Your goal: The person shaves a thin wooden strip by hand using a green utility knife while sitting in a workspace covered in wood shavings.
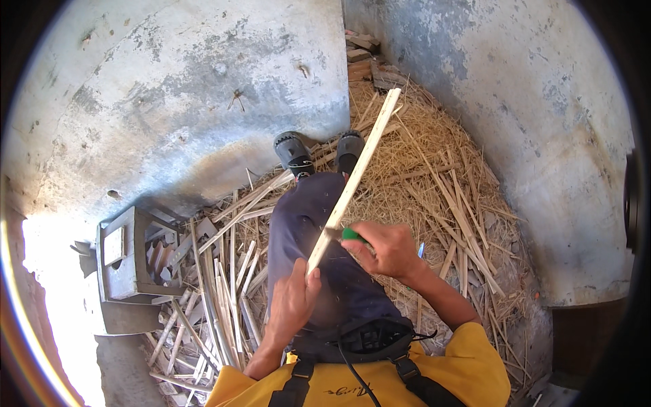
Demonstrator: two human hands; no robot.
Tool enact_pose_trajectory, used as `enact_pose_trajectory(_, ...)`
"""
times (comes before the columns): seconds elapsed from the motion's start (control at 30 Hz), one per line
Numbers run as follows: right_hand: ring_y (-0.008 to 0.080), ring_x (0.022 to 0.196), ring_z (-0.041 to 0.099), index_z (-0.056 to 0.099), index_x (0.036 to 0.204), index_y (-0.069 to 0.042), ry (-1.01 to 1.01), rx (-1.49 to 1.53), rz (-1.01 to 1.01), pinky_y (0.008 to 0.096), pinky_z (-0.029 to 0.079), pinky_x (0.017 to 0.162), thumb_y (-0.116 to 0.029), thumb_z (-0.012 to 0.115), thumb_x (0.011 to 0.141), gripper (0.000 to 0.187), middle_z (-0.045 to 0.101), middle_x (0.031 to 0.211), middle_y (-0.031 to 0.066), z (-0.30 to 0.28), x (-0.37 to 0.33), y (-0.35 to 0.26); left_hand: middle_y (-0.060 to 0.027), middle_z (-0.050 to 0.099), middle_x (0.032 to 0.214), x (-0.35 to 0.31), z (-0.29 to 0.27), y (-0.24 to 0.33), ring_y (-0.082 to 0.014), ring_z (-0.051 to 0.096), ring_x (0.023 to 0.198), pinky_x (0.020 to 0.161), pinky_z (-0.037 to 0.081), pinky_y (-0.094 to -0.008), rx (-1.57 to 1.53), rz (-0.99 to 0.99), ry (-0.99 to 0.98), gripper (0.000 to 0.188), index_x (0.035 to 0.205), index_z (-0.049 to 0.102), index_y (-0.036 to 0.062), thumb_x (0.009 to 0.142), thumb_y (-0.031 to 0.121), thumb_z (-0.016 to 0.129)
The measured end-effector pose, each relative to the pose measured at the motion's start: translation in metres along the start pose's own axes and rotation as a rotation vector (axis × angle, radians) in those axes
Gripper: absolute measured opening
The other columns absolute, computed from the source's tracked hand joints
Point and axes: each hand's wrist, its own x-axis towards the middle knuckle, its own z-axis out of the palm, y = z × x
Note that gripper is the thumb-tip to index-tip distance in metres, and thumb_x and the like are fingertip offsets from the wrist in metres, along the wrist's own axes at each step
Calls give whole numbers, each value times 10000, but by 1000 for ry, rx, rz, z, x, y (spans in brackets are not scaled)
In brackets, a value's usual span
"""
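A long pale wooden strip (pixel 363 163) slants up and to the right across my legs, its lower end in my left hand (pixel 293 298). The fingers of that hand are wrapped round it. My right hand (pixel 385 249) is closed on a green-handled knife (pixel 349 235). Its short dull blade lies against the strip a little above my left hand, and the exact shape of the blade is hard to make out. Most of the handle is hidden in my fist. A thin curl (pixel 399 108) sticks out beside the strip's far end.
Fine shavings (pixel 434 146) and loose sticks cover the floor to the right. More split sticks (pixel 227 292) lie in a heap at the left, beside a grey box-like frame (pixel 129 254). Worn plaster walls (pixel 203 81) stand ahead and to the right (pixel 529 136). My shoes (pixel 293 149) rest near the wall corner.
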Motion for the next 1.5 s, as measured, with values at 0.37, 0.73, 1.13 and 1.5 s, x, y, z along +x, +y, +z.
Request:
enact_pose_trajectory(0.37,123,610,551,726,1138,1,300,27,457,315,407,561,-387,576,1105,417,605,687,23,-61,7,119,-292,562,657,-32,-1,-19,-561,587,688,605,417,-624,-37,-112,-69,307,1008,537,9,1107,299,529)
enact_pose_trajectory(0.73,276,665,717,703,1069,-51,-23,113,-17,384,536,559,-325,746,997,287,720,834,85,1,-7,8,-262,591,661,-9,2,-2,-532,594,647,572,423,-601,-2,-63,-69,264,1008,507,34,1079,274,589)
enact_pose_trajectory(1.13,242,649,714,706,1034,-62,1,25,-75,366,533,538,-348,751,987,293,726,840,57,3,-7,9,-268,532,638,-10,1,3,-561,568,678,596,395,-598,10,-108,-65,326,1008,492,14,1120,319,512)
enact_pose_trajectory(1.5,124,526,433,745,1057,-32,312,-72,632,327,376,531,-408,583,1109,412,554,656,1,-62,14,159,-295,619,682,-55,-6,-14,-554,628,673,591,473,-613,33,-164,-145,290,1056,551,26,1061,312,594)
